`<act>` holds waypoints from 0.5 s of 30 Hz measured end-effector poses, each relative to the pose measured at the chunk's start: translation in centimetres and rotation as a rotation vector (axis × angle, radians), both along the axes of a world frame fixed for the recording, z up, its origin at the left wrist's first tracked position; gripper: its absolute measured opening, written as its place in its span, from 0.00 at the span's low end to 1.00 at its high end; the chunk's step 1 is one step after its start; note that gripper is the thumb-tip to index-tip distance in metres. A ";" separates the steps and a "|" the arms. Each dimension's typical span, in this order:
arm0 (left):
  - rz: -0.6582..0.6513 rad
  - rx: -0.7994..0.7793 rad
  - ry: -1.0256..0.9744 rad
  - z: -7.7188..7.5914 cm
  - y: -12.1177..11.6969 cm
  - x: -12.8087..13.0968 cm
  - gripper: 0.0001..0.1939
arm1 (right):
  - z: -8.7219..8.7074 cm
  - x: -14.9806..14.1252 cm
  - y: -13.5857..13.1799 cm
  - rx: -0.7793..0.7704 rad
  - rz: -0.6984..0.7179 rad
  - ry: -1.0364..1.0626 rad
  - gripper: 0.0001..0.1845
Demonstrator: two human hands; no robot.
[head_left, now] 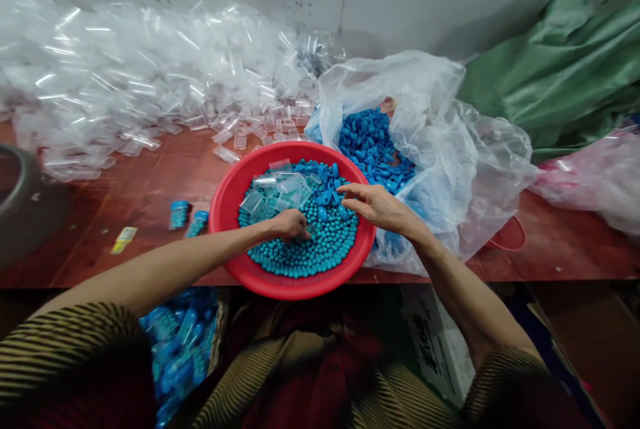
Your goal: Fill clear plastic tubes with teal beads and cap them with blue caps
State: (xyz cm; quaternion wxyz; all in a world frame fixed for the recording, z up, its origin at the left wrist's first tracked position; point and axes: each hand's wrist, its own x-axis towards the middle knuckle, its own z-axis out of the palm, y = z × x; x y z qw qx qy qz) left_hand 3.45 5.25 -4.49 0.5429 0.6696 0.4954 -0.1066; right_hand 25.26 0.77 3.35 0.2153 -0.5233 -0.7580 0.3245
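Observation:
A red plastic basin (293, 290) holds many turquoise beads (325, 249). My left hand (293, 224) is closed down among the beads, on what looks like a small clear container, mostly hidden by the fingers. Several clear plastic containers (295, 187) lie on the beads just beyond that hand. My right hand (370, 204) hovers at the basin's right side, thumb and fingers apart with nothing visible between them. Its fingertips are close to a small heap of blue plastic caps (327, 194) lying on the beads.
A large pile of clear containers (150, 82) spreads along the wall. Behind the basin, an opened plastic bag (435, 142) holds more blue caps (373, 142). Two filled, capped containers (179, 215) stand left on the red table (125, 195). Below the edge is a box of filled containers (183, 342).

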 end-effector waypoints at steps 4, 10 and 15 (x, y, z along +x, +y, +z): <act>0.118 -0.184 -0.184 -0.2 -0.3 1.3 0.16 | -1.2 -0.5 0.6 -0.007 -0.009 -0.005 0.17; 0.406 -0.416 -0.478 0.4 0.2 -0.2 0.25 | -2.0 -1.0 1.9 0.014 -0.029 -0.140 0.15; 0.401 -0.453 -0.525 1.4 0.0 -1.4 0.23 | -2.6 -4.7 3.4 0.098 -0.027 -0.565 0.18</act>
